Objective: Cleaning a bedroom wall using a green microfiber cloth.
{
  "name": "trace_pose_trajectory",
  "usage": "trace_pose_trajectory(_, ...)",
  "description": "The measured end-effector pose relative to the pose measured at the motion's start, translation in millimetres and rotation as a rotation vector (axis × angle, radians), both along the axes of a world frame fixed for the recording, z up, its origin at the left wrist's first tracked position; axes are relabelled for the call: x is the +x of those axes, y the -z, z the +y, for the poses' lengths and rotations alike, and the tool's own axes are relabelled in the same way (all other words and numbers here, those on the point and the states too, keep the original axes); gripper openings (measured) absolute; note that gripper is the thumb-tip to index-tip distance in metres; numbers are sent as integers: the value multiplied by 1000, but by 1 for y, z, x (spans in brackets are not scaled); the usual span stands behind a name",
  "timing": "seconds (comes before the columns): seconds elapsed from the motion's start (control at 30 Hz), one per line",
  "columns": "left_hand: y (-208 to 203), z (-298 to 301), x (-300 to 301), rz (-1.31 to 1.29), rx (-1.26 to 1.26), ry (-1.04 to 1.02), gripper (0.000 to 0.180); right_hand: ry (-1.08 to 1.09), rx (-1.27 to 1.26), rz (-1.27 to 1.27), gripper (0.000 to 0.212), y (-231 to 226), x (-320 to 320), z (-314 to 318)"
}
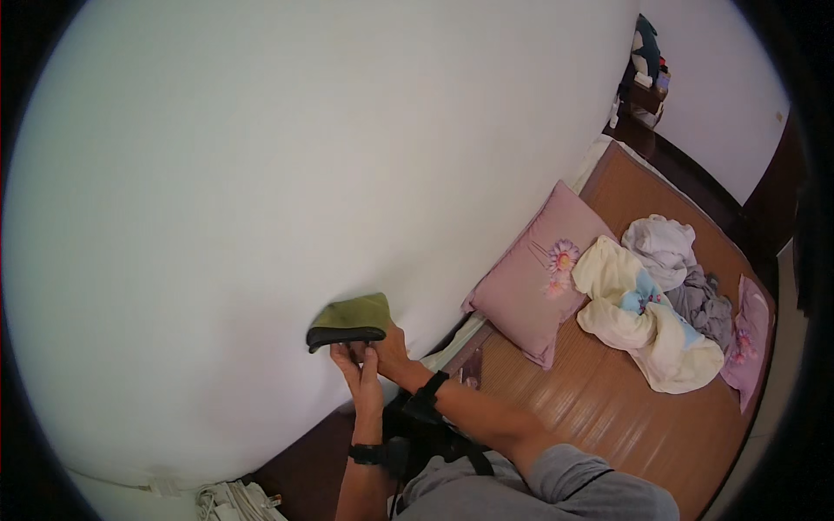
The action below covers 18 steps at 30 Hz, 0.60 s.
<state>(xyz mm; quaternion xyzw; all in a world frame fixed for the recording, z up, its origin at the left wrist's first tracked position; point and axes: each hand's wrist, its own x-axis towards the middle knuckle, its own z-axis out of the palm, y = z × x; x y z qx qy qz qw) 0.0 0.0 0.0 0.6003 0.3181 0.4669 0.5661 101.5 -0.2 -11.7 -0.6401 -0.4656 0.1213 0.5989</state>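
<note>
An olive-green cloth item with a black edge (pixel 352 318), perhaps a folded cap or pouch, is held up in front of the white wall. Its exact kind cannot be made out. My left hand (pixel 358 371) is closed at the lower black edge, with the thumb and fingertips close beneath it. At the item's right end, my right hand (pixel 393 354) grips it, its fingers partly hidden behind the cloth and the left hand. Both wrists wear black straps.
On my right is a bed with a brown woven mat (pixel 539 391). It bears a pink flowered pillow (pixel 530 269), a cream cloth (pixel 621 317), grey clothes (pixel 699 300) and another pink pillow (pixel 749 339). White folded items (pixel 234 502) lie low at the left, by the wall (pixel 191 217).
</note>
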Motion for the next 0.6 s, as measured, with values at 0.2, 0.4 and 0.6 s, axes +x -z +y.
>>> trace_pose_trajectory(0.2, -25, 13, 16, -14, -34, 13, 81, 44, 208, -7, 30, -28, 19, 17)
trace_pose_trajectory(0.4, -85, 2, 16, -52, 145, -105, 77, -11, 312, -66, 36, -89, 13, 14)
trace_pose_trajectory(0.6, 12, 16, -1, 68, -13, -71, 55, 21, 150, 84, 36, 19, -5, 10)
